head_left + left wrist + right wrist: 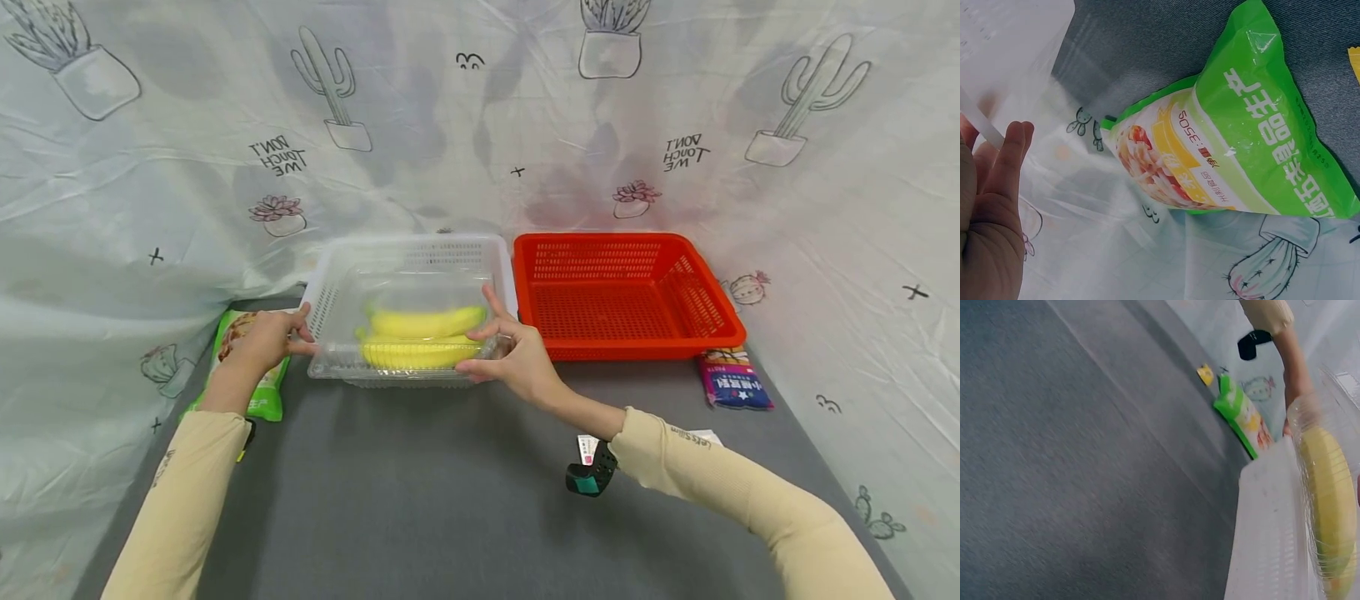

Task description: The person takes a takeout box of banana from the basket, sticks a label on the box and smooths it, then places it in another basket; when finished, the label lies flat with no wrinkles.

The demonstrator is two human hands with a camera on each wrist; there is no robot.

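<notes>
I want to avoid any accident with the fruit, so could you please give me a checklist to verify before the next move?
1. Right hand grips the clear container: ok, at its right end.
2. Left hand firmly holds the white basket: cannot tell; its fingers are at the left rim.
3. Bananas within the container: ok, visible through the plastic.
4. Container fully below the basket's rim: not ok, part stands above it.
5. Container closed on top: cannot tell, the plastic is transparent.
6. Green packet outside the basket: ok, it lies to the left.
</notes>
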